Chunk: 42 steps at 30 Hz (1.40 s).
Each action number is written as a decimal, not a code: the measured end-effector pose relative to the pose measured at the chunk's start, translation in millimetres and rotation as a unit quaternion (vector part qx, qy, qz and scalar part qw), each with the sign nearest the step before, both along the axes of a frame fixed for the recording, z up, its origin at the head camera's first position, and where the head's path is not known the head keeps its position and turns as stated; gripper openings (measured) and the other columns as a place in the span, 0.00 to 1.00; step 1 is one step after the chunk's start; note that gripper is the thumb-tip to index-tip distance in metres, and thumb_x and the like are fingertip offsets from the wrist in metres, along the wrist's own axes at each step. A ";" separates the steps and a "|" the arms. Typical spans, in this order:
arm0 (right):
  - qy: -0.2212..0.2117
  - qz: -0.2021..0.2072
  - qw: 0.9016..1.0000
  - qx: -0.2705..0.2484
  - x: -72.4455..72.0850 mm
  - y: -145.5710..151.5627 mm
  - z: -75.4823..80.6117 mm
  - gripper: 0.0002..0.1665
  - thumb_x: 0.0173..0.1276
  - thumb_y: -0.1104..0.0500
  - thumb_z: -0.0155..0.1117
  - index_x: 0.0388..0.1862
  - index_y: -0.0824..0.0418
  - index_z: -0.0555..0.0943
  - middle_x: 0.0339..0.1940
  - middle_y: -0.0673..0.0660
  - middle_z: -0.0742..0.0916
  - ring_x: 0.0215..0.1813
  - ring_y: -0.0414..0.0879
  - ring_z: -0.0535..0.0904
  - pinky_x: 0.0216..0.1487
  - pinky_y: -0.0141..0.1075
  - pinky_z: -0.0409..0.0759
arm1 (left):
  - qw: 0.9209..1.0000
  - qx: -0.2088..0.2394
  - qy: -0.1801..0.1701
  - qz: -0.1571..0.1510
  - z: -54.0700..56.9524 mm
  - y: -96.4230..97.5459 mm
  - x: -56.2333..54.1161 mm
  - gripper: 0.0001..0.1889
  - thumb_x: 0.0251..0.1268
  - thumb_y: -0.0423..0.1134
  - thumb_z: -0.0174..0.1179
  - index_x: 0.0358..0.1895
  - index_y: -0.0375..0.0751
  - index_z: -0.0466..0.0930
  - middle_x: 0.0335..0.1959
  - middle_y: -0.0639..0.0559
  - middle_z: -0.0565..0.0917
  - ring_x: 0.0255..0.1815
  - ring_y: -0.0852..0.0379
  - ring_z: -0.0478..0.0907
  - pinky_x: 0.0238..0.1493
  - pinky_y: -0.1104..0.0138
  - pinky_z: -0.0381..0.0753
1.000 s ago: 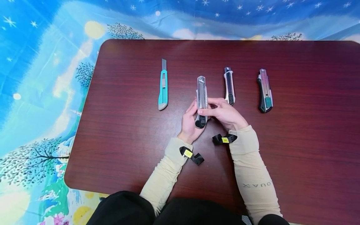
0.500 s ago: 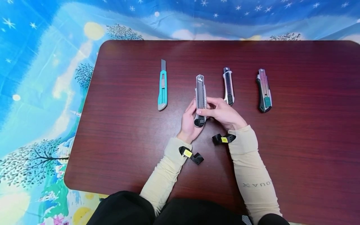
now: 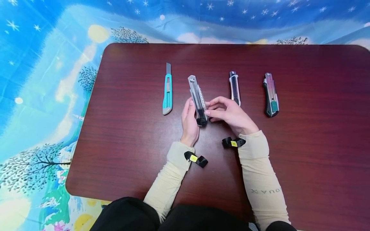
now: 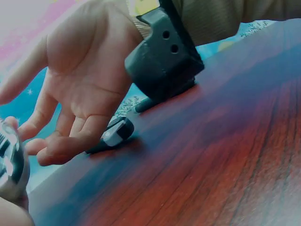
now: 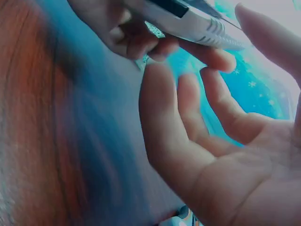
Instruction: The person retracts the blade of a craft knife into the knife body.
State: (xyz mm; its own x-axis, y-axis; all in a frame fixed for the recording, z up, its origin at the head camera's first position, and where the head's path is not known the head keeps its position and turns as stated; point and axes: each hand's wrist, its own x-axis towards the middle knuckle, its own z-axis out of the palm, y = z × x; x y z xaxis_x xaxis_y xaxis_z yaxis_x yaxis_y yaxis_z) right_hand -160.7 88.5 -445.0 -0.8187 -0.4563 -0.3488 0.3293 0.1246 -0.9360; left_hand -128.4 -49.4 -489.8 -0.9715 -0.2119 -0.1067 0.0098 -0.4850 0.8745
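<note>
My left hand (image 3: 189, 125) holds a silver snap-off utility knife (image 3: 198, 98) above the middle of the table, its tip leaning up and to the left. The knife's black end (image 3: 201, 122) points toward me. To the right of the knife my right hand (image 3: 233, 116) is close beside it with relaxed, spread fingers. In the right wrist view the pale, ribbed knife body (image 5: 202, 30) lies in the left hand's fingers (image 5: 162, 47), while the right hand's fingers (image 5: 160, 103) are apart from it. The left wrist view shows only a bit of the knife (image 4: 19, 162) at its edge.
A turquoise utility knife (image 3: 167, 93) with its blade out lies left on the brown table (image 3: 121, 128). A white-and-black one (image 3: 235, 86) lies beyond my right hand, partly hidden, and a black-and-green one (image 3: 271, 96) farther right. A patterned blue cloth (image 3: 185, 19) hangs behind.
The right hand has let go of the knife and moved slightly right. The left hand has turned the knife, so its tip swings left.
</note>
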 end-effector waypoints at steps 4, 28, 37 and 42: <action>-0.011 0.030 0.999 0.003 3.5 -9.6 -2.8 0.21 0.63 0.65 0.67 0.52 0.68 0.72 0.44 0.54 0.83 0.40 0.40 0.83 0.42 0.39 0.86 | 1.000 0.006 0.007 0.011 0.0 -5.4 -0.2 0.21 0.80 0.44 0.34 0.63 0.39 0.68 0.42 0.38 0.83 0.45 0.56 0.81 0.46 0.69 0.79; 0.004 -0.101 0.991 0.090 -7.9 -29.3 -7.7 0.24 0.60 0.64 0.70 0.52 0.74 0.73 0.31 0.53 0.86 0.27 0.38 0.85 0.38 0.37 0.87 | 0.839 -0.505 -0.097 0.177 12.6 -78.1 -6.2 0.23 0.63 0.36 0.59 0.63 0.43 0.73 0.53 0.45 0.71 0.55 0.47 0.62 0.57 0.57 0.67; 0.055 -0.112 0.972 0.200 -9.8 -32.4 -7.4 0.25 0.59 0.60 0.71 0.50 0.73 0.75 0.43 0.70 0.87 0.22 0.34 0.83 0.31 0.31 0.85 | 0.793 -0.574 -0.181 0.093 7.8 -92.6 -5.1 0.37 0.61 0.45 0.63 0.72 0.35 0.60 0.58 0.39 0.67 0.59 0.40 0.60 0.63 0.52 0.62; 0.099 -0.132 0.957 0.240 -9.8 -37.3 -8.8 0.25 0.57 0.57 0.73 0.48 0.70 0.76 0.39 0.66 0.88 0.20 0.35 0.83 0.27 0.28 0.84 | 0.791 -0.577 -0.185 0.080 9.1 -93.2 -3.9 0.32 0.61 0.43 0.64 0.68 0.34 0.67 0.55 0.38 0.69 0.57 0.41 0.63 0.62 0.52 0.63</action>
